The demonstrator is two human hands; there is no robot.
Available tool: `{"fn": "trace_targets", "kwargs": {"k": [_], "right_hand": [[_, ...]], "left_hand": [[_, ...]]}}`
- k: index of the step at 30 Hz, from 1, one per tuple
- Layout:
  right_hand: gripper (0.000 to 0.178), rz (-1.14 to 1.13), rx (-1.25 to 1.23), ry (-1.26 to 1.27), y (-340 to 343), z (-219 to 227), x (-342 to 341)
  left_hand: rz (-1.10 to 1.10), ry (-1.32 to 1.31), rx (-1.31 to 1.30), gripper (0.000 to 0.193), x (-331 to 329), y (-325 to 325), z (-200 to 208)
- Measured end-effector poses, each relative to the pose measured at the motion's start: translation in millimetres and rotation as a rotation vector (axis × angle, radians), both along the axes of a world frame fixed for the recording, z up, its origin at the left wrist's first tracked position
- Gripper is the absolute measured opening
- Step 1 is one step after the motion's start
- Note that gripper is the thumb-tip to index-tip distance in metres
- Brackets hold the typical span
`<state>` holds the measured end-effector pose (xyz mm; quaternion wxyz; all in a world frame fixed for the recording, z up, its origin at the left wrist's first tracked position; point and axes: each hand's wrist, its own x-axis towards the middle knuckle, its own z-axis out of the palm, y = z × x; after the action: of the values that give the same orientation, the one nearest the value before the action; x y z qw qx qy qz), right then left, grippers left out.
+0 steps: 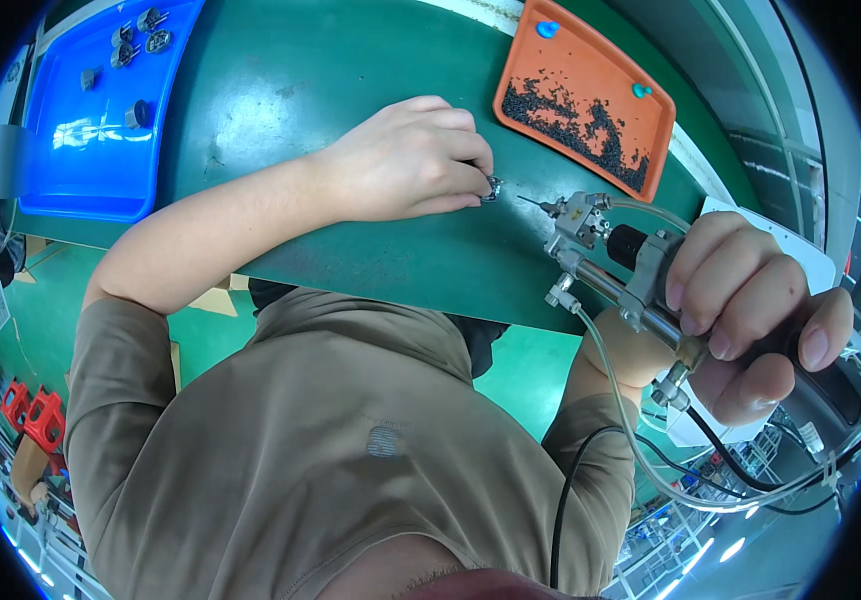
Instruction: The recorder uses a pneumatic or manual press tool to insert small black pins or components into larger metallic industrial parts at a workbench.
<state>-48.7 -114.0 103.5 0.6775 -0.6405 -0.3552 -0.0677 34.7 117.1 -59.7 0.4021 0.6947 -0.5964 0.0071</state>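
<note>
My left hand [413, 158] is closed over the green table [361, 255], its fingertips pinching a small dark metal part [492, 189]. The rest of that part is hidden by the fingers. In my right hand [751, 300] is a metal dispensing gun [601, 275] with a thin needle tip, the fingers wrapped round its dark grip. The needle [531, 201] points left at the small part, with a short gap between them. Clear tubes and a black cable run from the gun.
At the far left lies a blue tray [101, 190] with several small cylindrical metal parts [138, 114]. An orange tray [571, 60] at the far right holds many tiny black pieces [591, 130], a blue knob [548, 29] and a teal knob [642, 90]. Hoses [631, 440] loop beside my right arm.
</note>
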Motion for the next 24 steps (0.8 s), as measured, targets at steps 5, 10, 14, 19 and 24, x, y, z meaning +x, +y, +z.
{"fn": "trace_targets", "kwargs": {"k": [5,10,14,19,24], "right_hand": [[0.028,0.058,0.043,0.012,4.0,-7.9,4.3],[0.028,0.135,0.014,0.013,8.1,-13.6,13.9],[0.029,0.155,0.002,-0.008,16.3,-17.9,16.9],[0.028,0.168,0.01,-0.012,17.4,-20.5,15.8],[0.028,0.131,0.005,-0.013,19.8,-21.3,13.1]], "left_hand": [[-0.003,0.024,0.013,0.013,0.1,-0.3,-0.5],[-0.015,0.033,0.007,0.013,1.0,0.0,-1.0],[-0.007,0.046,0.014,0.013,0.3,1.2,-0.6],[-0.006,0.046,0.006,0.013,-1.7,-0.7,-1.3],[-0.008,0.047,0.007,0.012,-2.2,-1.8,-1.2]]}}
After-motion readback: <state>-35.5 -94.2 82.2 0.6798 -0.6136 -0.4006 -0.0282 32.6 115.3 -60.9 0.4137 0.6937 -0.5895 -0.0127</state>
